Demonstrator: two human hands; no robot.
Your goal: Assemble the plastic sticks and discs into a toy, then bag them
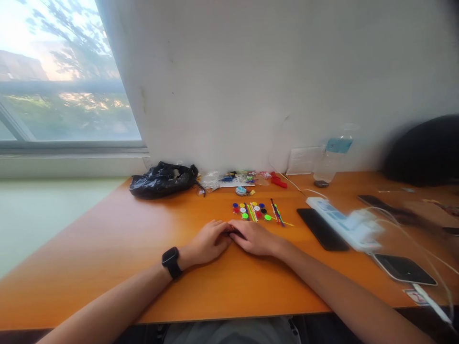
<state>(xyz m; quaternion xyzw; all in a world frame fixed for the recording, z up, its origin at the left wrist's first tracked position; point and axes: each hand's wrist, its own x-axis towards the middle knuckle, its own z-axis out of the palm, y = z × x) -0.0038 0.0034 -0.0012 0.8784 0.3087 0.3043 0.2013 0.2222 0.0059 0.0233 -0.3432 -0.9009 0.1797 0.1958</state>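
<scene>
My left hand (210, 242), with a black watch (171, 263) on its wrist, meets my right hand (255, 237) low over the wooden table. Both hands have their fingers curled and closed, thumbs and fingertips together. Something small, dark and reddish shows between the fingertips; its kind is too hidden to make out. Just beyond the hands lie several small coloured discs, among them a green disc (245, 216) and a white disc (243, 210). Beside them are thin coloured sticks, some upright in the picture (253, 211), and a purple stick (278, 216) further right.
A black plastic bag (163, 180) lies at the back left, near clear packets (211, 180) and a red object (278, 180). To the right are a black phone (321, 229), a white power strip (332, 217) with cables, another phone (405, 269) and a clear bottle (328, 162).
</scene>
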